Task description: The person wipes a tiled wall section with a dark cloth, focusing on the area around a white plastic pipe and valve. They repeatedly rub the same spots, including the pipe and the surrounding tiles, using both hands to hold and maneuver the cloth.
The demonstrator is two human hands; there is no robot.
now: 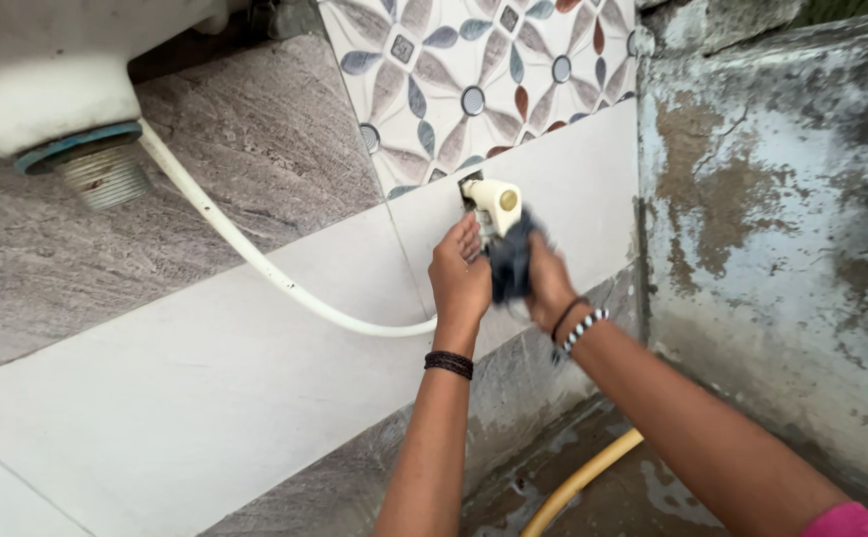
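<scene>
No packages, labels, signs or screens show anywhere in this view.

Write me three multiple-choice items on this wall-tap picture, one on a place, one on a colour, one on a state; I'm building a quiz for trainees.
1. Where does the yellow hose lie?
A. on the wet floor below the hands
B. coiled on the tap
C. over the basin

2. What colour is the cloth at the tap?
A. white
B. dark blue-grey
C. red

3. How do the hands stand?
A. both hang free
B. only one touches the tap
C. both are closed in at the tap, with the cloth between them

Answers:
1 A: the hose runs across the damp floor at the bottom.
2 B: the cloth looks dark against the cream tap.
3 C: the left hand and the right hand flank the cloth under the tap.
</scene>
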